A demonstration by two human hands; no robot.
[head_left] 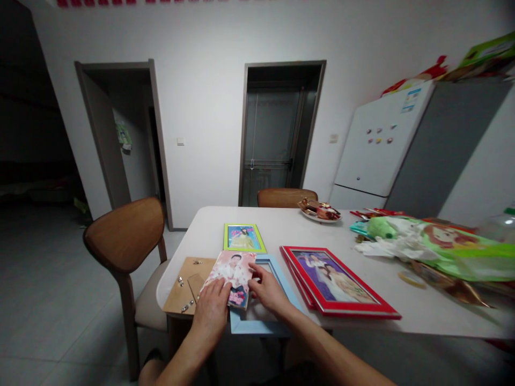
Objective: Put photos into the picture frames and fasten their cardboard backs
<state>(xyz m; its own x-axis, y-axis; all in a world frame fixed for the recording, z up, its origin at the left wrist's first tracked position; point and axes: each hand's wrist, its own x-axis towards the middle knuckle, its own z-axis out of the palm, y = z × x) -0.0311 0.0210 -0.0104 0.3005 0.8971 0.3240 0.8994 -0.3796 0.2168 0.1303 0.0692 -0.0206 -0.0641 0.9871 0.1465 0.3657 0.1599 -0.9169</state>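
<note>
Pink-backed photo print (233, 268), showing a person in white, lies tilted between both hands, over the left part of a light blue picture frame (261, 326). My left hand (213, 305) holds the photo at its lower left, with the fingers bent over its face. At the photo's right edge, my right hand (269, 289) grips it between thumb and fingers, above the frame's opening. Beneath the photo's left side is a brown backing board (181, 279) with small metal clips. The photo and left hand hide part of the board and frame.
A lime green framed photo (243, 238) lies behind the blue frame. Red picture frames (341, 284) are stacked on the right. Farther right lie green bags and wrappings (438, 246). A plate (322, 217) of items sits at the back. A wooden chair (126, 236) stands left.
</note>
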